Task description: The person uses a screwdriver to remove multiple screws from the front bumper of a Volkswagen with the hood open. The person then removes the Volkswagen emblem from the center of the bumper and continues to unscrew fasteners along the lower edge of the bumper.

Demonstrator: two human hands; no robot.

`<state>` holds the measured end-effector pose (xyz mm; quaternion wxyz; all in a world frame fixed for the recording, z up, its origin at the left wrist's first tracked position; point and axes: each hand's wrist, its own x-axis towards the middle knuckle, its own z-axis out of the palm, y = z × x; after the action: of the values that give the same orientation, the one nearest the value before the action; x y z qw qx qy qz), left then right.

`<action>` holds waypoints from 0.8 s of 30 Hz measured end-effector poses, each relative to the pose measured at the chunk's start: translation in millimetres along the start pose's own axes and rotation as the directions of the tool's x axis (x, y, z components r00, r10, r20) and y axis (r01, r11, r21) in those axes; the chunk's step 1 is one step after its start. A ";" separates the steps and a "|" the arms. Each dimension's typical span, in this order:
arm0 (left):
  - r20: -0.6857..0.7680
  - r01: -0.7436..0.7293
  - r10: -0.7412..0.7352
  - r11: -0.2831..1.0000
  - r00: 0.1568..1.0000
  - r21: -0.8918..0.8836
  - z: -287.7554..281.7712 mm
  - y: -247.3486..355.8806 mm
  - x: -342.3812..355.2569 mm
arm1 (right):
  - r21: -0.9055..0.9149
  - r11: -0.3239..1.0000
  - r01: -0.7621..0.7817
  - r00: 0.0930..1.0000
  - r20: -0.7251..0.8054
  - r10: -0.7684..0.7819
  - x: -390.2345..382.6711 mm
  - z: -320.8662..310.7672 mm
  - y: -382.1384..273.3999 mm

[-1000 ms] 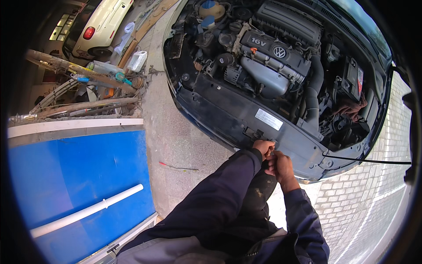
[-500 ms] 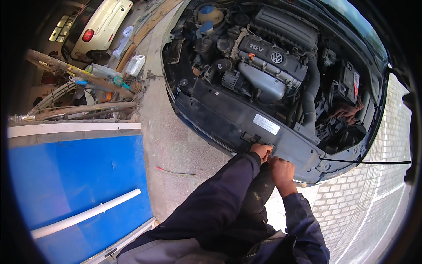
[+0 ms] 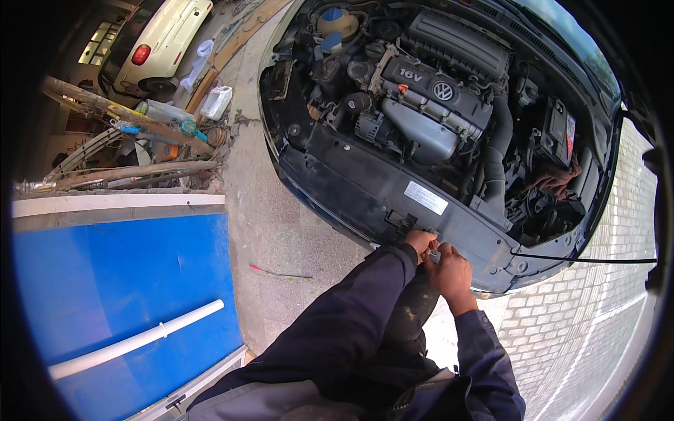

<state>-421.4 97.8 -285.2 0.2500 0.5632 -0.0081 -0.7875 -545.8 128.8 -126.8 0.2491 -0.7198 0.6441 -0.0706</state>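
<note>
At the front edge of a broad black plastic panel (image 3: 365,179) in a dark car's open engine bay, the right hand (image 3: 451,270) pinches a small pale-grey piece (image 3: 435,257); beside it, the left hand (image 3: 421,243) has curled fingers, their hold unclear. Bracing the left and working the right gently would likely serve best. Around them: speckled grey concrete floor (image 3: 267,217), pale brick paving (image 3: 547,323), weathered wooden poles (image 3: 140,174).

An opened car (image 3: 428,140) and piled scrap (image 3: 140,125) suggest a workshop.
</note>
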 end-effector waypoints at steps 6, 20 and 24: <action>-0.022 0.009 -0.010 0.999 1.000 -0.046 0.9 -0.3 -3.5 | -0.114 0.991 0.063 0.985 0.166 -0.044 11.3 -2.0 0.0; 0.026 0.081 -0.080 0.996 0.997 -0.039 1.2 -0.4 -39.9 | 0.183 0.942 -0.281 0.955 0.152 0.256 -9.2 22.7 12.9; 0.043 0.018 -0.014 0.994 0.999 -0.105 2.1 -3.6 -31.1 | -0.004 0.998 0.062 0.998 0.015 -0.062 -10.6 7.2 16.3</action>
<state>-417.1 112.9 -258.0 0.2727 0.5328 0.0325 -0.8005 -559.1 140.2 -138.1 0.2501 -0.7404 0.6199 -0.0714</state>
